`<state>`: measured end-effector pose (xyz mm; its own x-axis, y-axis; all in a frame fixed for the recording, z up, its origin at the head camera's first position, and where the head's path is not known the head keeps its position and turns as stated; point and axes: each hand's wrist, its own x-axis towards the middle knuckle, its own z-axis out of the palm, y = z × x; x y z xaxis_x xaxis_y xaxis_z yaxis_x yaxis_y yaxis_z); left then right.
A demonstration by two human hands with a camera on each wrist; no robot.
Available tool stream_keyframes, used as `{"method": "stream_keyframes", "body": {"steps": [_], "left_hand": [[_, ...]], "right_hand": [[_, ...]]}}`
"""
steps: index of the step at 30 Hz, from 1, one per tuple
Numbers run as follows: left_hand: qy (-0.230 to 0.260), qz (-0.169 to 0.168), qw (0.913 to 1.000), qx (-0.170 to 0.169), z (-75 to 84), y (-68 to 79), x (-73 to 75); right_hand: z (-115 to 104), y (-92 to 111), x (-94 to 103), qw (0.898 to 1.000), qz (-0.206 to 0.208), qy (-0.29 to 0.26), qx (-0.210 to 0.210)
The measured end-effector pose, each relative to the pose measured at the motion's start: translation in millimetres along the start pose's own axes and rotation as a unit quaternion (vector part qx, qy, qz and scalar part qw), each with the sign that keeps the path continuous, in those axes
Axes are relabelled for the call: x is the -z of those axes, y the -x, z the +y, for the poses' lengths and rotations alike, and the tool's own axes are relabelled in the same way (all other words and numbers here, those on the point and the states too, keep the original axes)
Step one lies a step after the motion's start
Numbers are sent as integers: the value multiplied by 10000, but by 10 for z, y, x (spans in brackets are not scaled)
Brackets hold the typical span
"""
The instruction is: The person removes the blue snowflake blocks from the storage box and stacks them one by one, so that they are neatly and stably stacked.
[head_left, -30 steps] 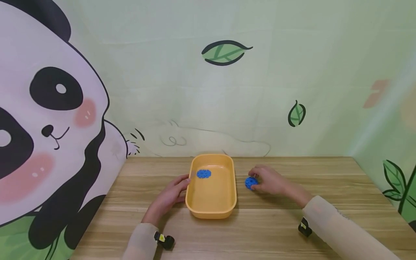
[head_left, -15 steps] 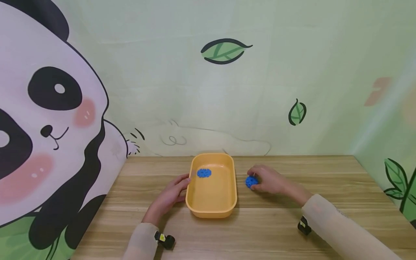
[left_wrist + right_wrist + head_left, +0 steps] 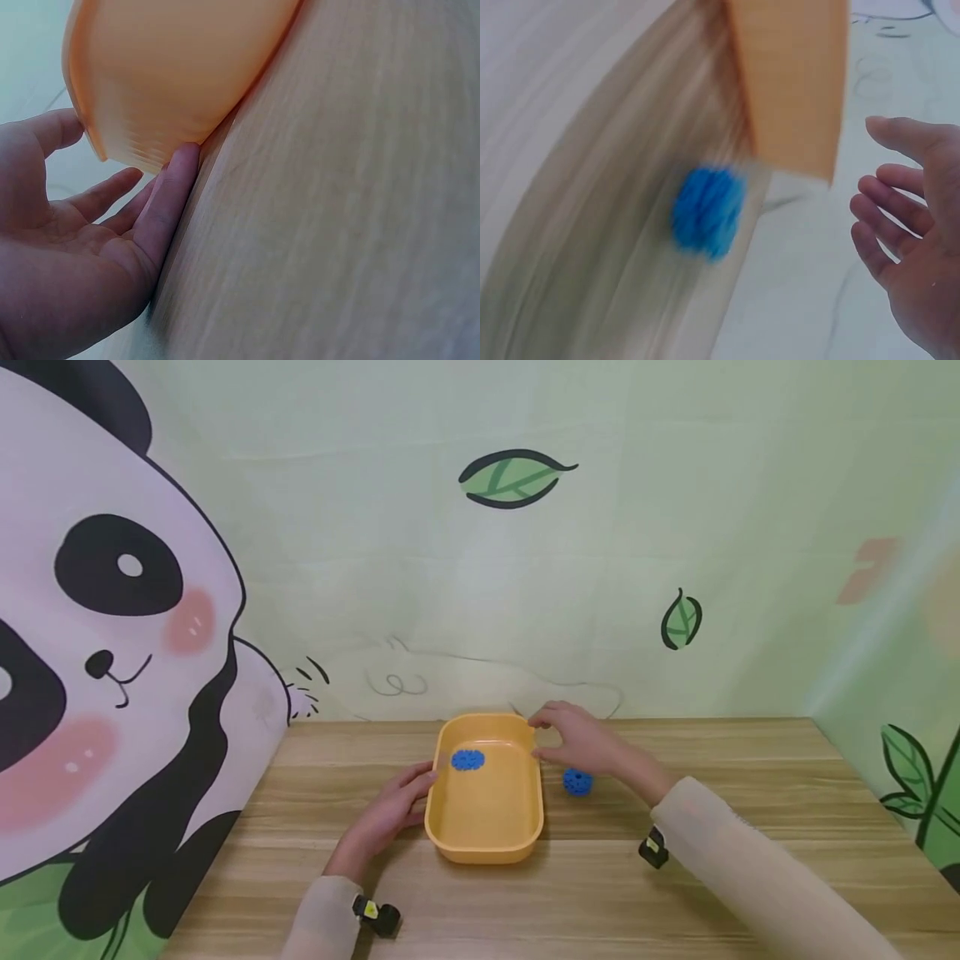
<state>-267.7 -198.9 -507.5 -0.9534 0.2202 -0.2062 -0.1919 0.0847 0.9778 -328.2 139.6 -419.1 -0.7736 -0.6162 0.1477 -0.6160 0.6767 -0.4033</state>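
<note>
A yellow rectangular plastic tray [image 3: 484,853] stands on the wooden table. At its left side is my left hand [image 3: 382,810]; in the left wrist view the thumb [image 3: 64,129] touches the rim and the fingers lie against the lower outer wall. Flat blue notched pieces [image 3: 468,760] lie inside the tray near its far left. To the right of the tray rests a round blue ball-like cluster of notched pieces [image 3: 577,782], blurred in the right wrist view. My right hand [image 3: 585,739] is raised at the tray's far right corner, fingers loosely spread and holding nothing.
The wooden table [image 3: 750,777] ends at the back against a pale green wall cloth [image 3: 600,568] printed with leaves. A large printed panda [image 3: 127,652] fills the left side. Each wrist carries a small black camera.
My right hand has let go of the round blue cluster and moved left and up to the tray's far right corner. The cluster stays on the table. My left hand keeps its place.
</note>
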Motion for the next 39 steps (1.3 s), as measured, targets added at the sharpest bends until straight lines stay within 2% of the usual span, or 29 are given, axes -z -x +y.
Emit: {"method": "stream_keyframes", "body": {"steps": [4, 8, 16, 22, 29, 39], "left_hand": [[0, 7, 10000, -5, -5, 4, 2], [41, -63, 10000, -44, -15, -6, 1], [101, -112, 9999, -32, -2, -4, 9], [102, -165, 9998, -41, -3, -3, 11], [105, -234, 9996, -103, -15, -6, 25], [116, -207, 9997, -72, -20, -6, 23]], "right_hand": [[-192, -188, -91, 9991, 151, -191, 347], [-290, -369, -268, 9970, 340, -448, 533], [-426, -684, -645, 9953, 109, -959, 64], [-470, -826, -838, 9954, -92, -913, -261], [-460, -892, -983, 9989, 38, -447, 102], [-439, -905, -1074, 9999, -51, -92, 61]]}}
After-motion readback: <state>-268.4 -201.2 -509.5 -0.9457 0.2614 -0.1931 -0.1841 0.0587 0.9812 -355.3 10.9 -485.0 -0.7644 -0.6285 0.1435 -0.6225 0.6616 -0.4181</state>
